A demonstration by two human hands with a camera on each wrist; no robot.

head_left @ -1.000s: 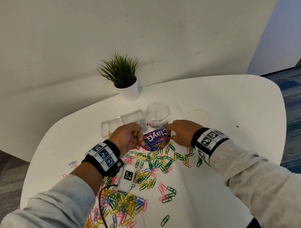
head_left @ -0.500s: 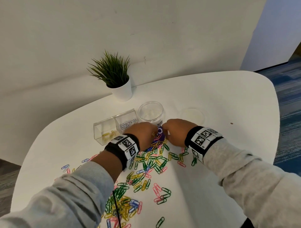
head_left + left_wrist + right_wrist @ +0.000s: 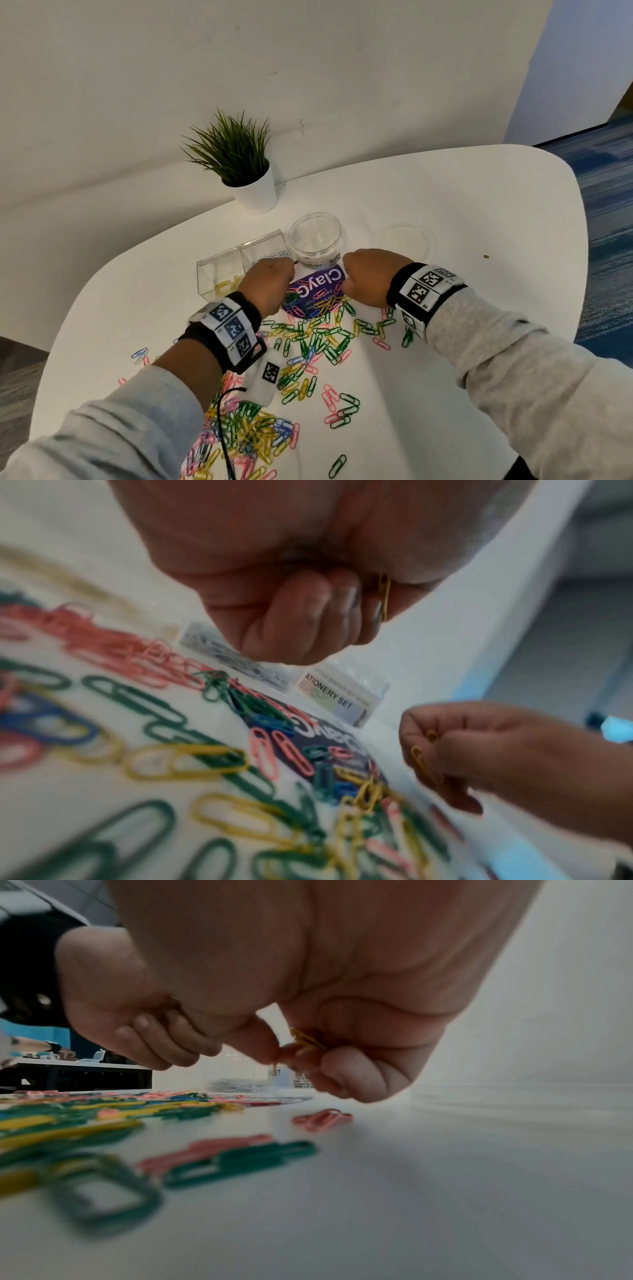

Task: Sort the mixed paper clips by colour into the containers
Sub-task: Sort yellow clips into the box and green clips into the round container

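Left hand grip: fingers curled, a yellow clip trapped against the palm, long axis roughly along the fingers. Right hand grip: fingers and thumb pinching a small bunch of yellow clips; how many I can't tell.

Relation that matters, as I read it: the drop-off is the clear two-cell box, beyond and outboard of the left hand toward the table's far left edge. Its left cell already holds yellow clips; the right cell holds silver ones. The left hand is just beside the box and nearer. The right hand would have to cross the purple card and pass the round clear jar, which sits between the two hands at the far side.

Materials: the clips are thin bent wire with a glossy colour coat, flat oblong loops, light, and they hook into each other easily. The box has rigid transparent walls, square-cornered, with an open top. The jar is a clear cylinder and looks empty. The card is flat and glossy, with clips lying on it.

The mixed pile of green, yellow, pink and blue clips spreads from the card toward the table's near edge, with a denser heap near the left sleeve. Table is smooth and white with rounded corners. Potted plant at the far edge, well apart.
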